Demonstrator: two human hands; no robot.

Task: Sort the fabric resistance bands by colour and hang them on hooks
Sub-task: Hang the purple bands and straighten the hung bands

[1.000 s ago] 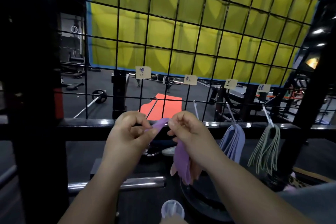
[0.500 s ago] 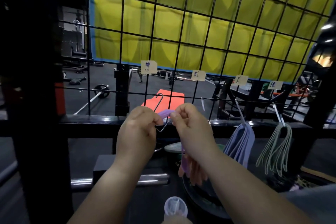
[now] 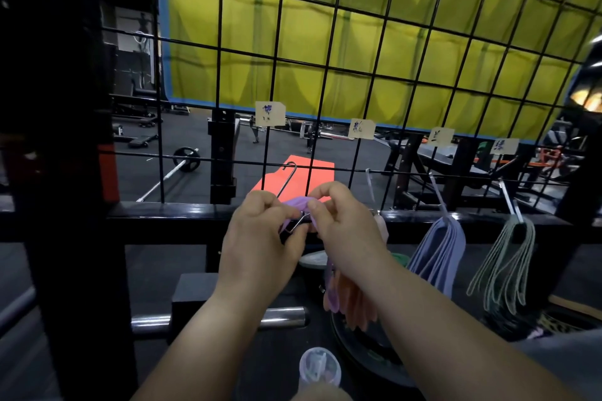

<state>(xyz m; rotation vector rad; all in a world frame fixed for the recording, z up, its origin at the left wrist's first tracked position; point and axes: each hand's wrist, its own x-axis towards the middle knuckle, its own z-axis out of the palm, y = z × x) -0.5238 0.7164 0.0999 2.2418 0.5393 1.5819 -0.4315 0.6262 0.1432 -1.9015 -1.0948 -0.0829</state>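
A purple fabric band [image 3: 295, 203] is stretched between my two hands in front of the black wire grid [image 3: 325, 75]. My left hand [image 3: 264, 238] pinches its left end and my right hand [image 3: 342, 225] pinches the right part; the rest of the band [image 3: 333, 290] hangs below my right hand. The bent lower end of the leftmost metal hook [image 3: 288, 184] lies right at the band between my hands. Pink bands [image 3: 358, 306] hang behind my right wrist. Further right, blue bands [image 3: 436, 254] and green bands [image 3: 508, 260] hang on their own hooks.
Paper labels [image 3: 269, 113] are clipped to the grid above each hook. A bare hook [image 3: 369, 184] hangs right of my hands. Below are a black weight plate [image 3: 358, 348], a steel bar [image 3: 283, 316] and a clear bottle top [image 3: 319, 368]. A black post [image 3: 65, 172] stands at left.
Both hands have risen with the purple band towards the leftmost hook; the hook's lower end now sits between my fingers at the band.
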